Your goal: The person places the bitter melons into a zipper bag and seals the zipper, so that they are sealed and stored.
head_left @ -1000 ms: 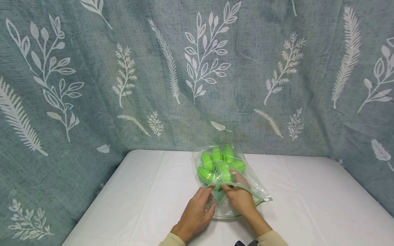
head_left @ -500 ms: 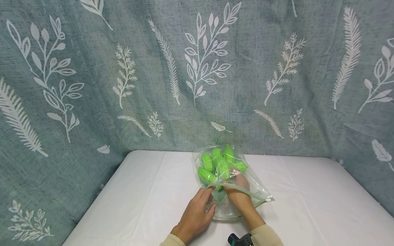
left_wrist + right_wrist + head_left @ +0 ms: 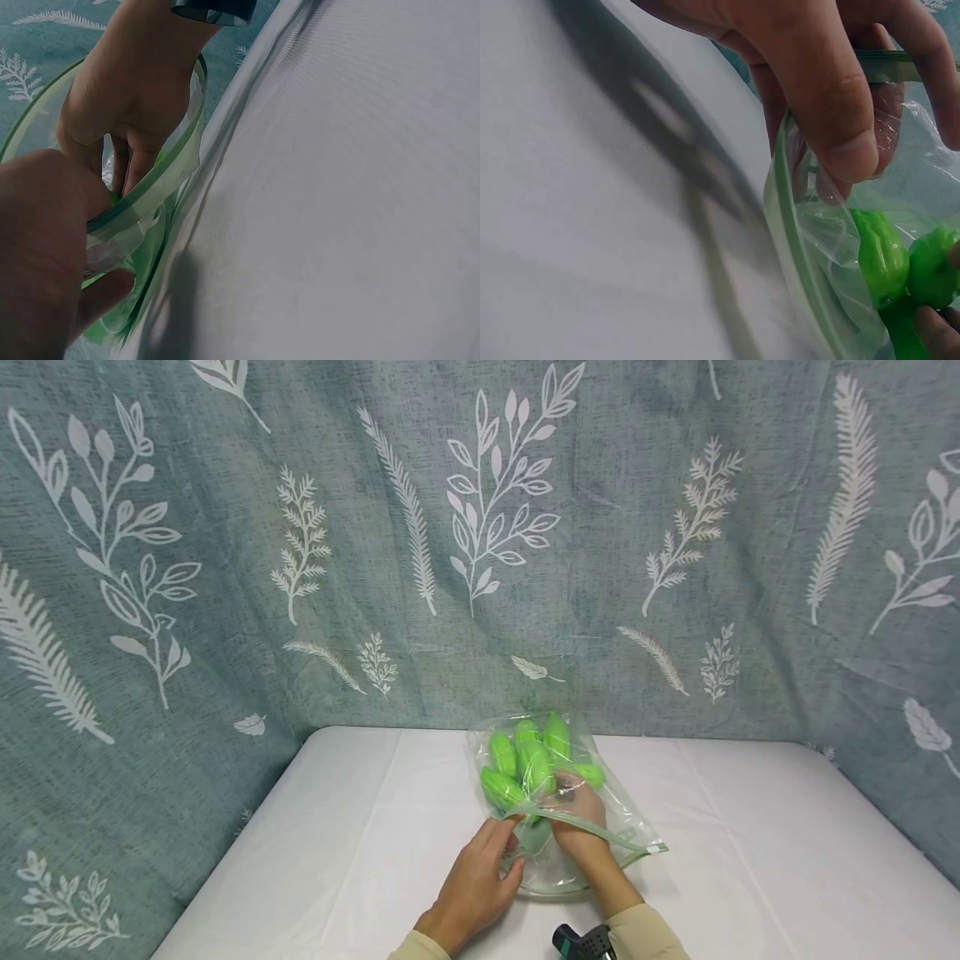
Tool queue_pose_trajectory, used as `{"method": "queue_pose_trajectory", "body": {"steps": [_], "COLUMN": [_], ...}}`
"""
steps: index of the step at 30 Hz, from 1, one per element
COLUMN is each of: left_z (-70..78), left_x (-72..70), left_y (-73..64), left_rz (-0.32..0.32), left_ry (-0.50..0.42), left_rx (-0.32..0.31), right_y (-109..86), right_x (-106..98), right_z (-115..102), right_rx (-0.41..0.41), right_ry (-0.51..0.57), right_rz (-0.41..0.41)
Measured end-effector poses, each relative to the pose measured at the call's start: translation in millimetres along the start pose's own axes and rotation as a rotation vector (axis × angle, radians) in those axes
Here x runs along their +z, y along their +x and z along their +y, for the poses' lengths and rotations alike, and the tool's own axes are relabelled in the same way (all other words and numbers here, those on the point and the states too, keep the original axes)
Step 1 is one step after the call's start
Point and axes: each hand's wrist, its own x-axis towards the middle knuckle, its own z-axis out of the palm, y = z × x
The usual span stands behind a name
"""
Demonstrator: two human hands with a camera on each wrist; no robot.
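A clear zip bag (image 3: 622, 810) with a pale green rim lies on the table, holding several bright green, ridged, oblong vegetables (image 3: 557, 739). My left hand (image 3: 474, 881) pinches the near rim at the bag's mouth; its thumb and fingers on the plastic show in the right wrist view. Through the mouth, my right hand (image 3: 583, 818) reaches inside. In the right wrist view, its fingertips (image 3: 937, 330) lie on either side of one green vegetable (image 3: 934, 262), beside another vegetable (image 3: 881, 255). The bag's plastic partly veils the right fingers in the head view.
A white cloth covers the table (image 3: 750, 843) on both sides of the bag. Behind it and at the sides hangs a blue-green curtain (image 3: 420, 652) with white leaf prints. A black device (image 3: 588, 943) sits at the right wrist.
The right hand has shifted inside the bag. The middle green vegetable has turned and moved slightly left and back; the rightmost has shifted a little right. The left hand stays at the rim.
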Motion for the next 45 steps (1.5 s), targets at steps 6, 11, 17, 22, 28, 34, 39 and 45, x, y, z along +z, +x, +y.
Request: {"method": "queue_pose_trajectory", "body": {"steps": [6, 11, 17, 22, 28, 34, 39, 45], "left_z": [-0.5, -0.4, -0.3, -0.8, -0.8, -1.1, -1.3, -0.8], "left_x": [-0.4, -0.3, 0.0, 0.5, 0.4, 0.0, 0.1, 0.6], "left_y": [-0.6, -0.1, 0.3, 0.3, -0.2, -0.7, -0.7, -0.2], "left_rz": [-0.007, -0.009, -0.005, 0.005, 0.016, 0.018, 0.012, 0.001], "left_ry": [-0.003, -0.006, 0.004, 0.016, 0.020, 0.014, 0.006, 0.002], "left_rx": [-0.010, -0.012, -0.006, 0.004, 0.019, 0.017, 0.002, -0.018], "right_y": [2.3, 3.2, 4.6, 4.7, 3.8, 3.7, 1.6, -3.1], "right_x": [3, 4, 6, 8, 10, 11, 10, 5], "right_z": [1, -1, -2, -1, -1, 0, -1, 0], "right_rx": [-0.026, -0.031, -0.032, -0.028, 0.021, 0.046, 0.065, 0.032], "right_ry": [0.004, 0.028, 0.056, 0.064, 0.074, 0.088, 0.105, 0.059], "right_rz": [0.022, 0.034, 0.061, 0.101, 0.119, 0.118, 0.093, 0.066]}}
